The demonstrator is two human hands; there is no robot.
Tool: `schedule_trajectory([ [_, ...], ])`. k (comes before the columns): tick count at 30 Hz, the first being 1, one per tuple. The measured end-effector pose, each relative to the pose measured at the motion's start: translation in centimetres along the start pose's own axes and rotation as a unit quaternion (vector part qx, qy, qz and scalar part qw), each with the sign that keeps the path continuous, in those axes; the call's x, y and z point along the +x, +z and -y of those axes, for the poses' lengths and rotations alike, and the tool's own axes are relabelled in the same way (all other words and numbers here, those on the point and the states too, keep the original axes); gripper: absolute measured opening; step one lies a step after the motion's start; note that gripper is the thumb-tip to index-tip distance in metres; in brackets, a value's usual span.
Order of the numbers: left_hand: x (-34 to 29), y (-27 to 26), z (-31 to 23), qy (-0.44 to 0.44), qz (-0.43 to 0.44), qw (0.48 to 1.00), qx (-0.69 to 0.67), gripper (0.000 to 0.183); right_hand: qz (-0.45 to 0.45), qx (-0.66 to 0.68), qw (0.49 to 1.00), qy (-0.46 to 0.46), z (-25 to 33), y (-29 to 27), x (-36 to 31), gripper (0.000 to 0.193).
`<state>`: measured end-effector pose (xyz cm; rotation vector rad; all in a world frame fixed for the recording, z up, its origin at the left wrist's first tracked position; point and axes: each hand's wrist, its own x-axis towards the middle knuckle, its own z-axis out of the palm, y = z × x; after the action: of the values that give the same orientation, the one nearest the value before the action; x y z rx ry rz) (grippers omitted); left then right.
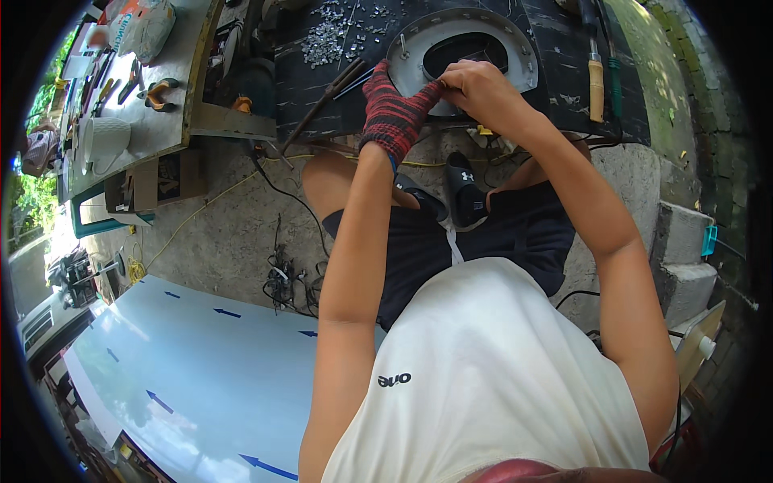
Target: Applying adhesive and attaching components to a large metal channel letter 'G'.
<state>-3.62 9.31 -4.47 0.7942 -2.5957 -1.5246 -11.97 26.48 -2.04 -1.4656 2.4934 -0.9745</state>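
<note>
On the black table in front of me lies a rounded grey metal piece (407, 60) with a raised rim, small tabs along its edge and a dark oval opening (467, 55). My left hand (396, 113), in a red and black knitted glove, is closed on its near left rim, the thumb stretched toward the right. Bare, my right hand (483, 92) pinches at the near edge beside that thumb. Whatever sits between the right fingertips is too small and hidden to make out. A thin upright post (403, 44) stands inside the piece's left part.
Small shiny metal bits (326, 40) are scattered at the table's far left. A dark rod-shaped tool (322, 105) lies left of my glove, a wooden-handled tool (596, 88) at right. The left bench holds pliers (161, 95) and a white mug (106, 138). Cables (282, 278) lie on the floor.
</note>
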Motion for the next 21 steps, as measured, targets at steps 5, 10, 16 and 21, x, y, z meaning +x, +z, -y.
schedule_trajectory([
  [5, 0.2, 0.3, 0.2, -0.008, 0.000, 1.000, -0.027, 0.118, 0.002, -0.011, 1.000, -0.003, -0.4, -0.2, -0.3, 0.018],
  [10, 0.3, 0.2, 0.0, -0.020, 0.003, 0.999, -0.048, 0.119, -0.054, -0.007, 0.998, 0.009, -0.8, -1.7, 0.1, 0.022],
  [16, 0.1, 0.3, -0.8, -0.038, 0.005, 0.999, -0.037, 0.122, -0.078, 0.003, 0.995, 0.055, -0.4, -3.8, 0.7, 0.020],
  [21, 0.6, 0.2, 0.0, -0.028, 0.012, 0.999, -0.034, 0.125, -0.083, 0.003, 0.996, 0.040, -0.7, -3.8, 1.4, 0.020],
])
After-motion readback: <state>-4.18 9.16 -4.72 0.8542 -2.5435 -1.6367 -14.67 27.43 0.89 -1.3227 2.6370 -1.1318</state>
